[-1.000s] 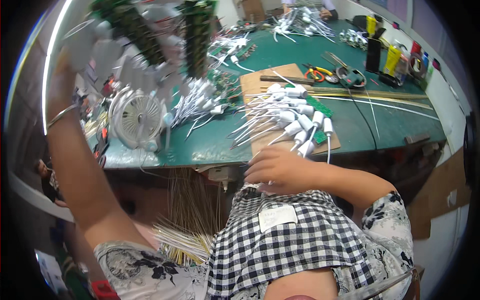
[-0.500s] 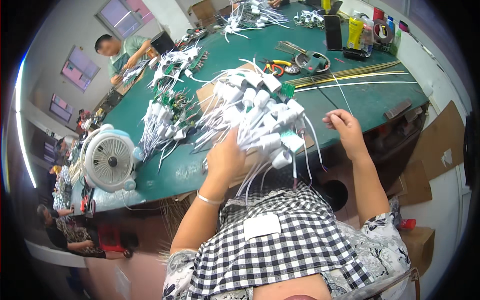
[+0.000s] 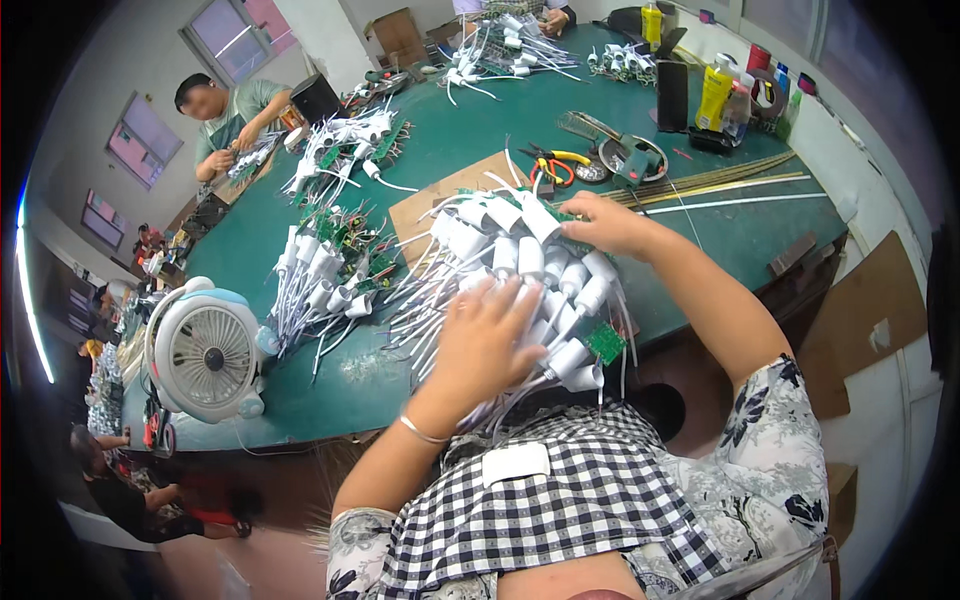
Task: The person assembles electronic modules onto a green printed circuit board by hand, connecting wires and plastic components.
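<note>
In front of me lies a heap of white cylindrical plastic caps with white cables, bundled close together at the table's near edge. My left hand rests on the near side of the heap, its fingers spread flat over the caps. At the far right side, my right hand reaches in, thumb and fingers closed about the edge of a green circuit board. Another small circuit board sticks out at the lower right of the heap. Part of a cardboard sheet shows under the heap.
More wired caps and boards lie to the left, beside a white fan. Pliers, a metal dish and long thin rods are at the right. Bottles stand beyond. A co-worker sits at the far left.
My right hand has moved left and forward from the air onto the heap. My left hand has shifted slightly right and opened out over the caps. Hanging cables have been drawn in.
</note>
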`<state>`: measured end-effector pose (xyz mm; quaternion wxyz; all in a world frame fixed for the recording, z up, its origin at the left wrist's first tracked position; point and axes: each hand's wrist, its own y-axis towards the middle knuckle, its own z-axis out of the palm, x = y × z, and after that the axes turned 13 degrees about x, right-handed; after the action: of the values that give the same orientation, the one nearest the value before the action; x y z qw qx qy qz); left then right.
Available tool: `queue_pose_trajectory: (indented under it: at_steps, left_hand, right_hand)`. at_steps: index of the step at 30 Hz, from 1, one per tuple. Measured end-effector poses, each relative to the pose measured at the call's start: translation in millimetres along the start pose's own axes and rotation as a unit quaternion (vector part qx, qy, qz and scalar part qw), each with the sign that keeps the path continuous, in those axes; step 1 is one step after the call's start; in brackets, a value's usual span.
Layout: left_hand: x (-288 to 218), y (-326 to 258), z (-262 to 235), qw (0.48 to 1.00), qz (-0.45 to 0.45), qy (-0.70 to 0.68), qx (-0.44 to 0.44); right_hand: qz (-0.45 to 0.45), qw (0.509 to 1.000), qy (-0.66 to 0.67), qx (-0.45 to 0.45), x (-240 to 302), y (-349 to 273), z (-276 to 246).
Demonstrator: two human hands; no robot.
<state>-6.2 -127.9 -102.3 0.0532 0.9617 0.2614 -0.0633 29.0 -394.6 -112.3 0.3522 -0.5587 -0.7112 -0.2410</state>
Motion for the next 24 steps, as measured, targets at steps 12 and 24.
queue_pose_trajectory:
  at_steps: [12,24]
  left_hand:
    - [43.6,-79.3,-21.6,0.843,0.025,-0.048,-0.535]
    - [112.6,-72.6,-100.2,0.799,0.02,-0.512,-0.316]
  right_hand:
    - [-0.205,0.906,-0.364,-0.076,192.9,-18.2,-5.2]
    - [-0.147,0.989,0.024,0.014,229.4,-47.7,11.0]
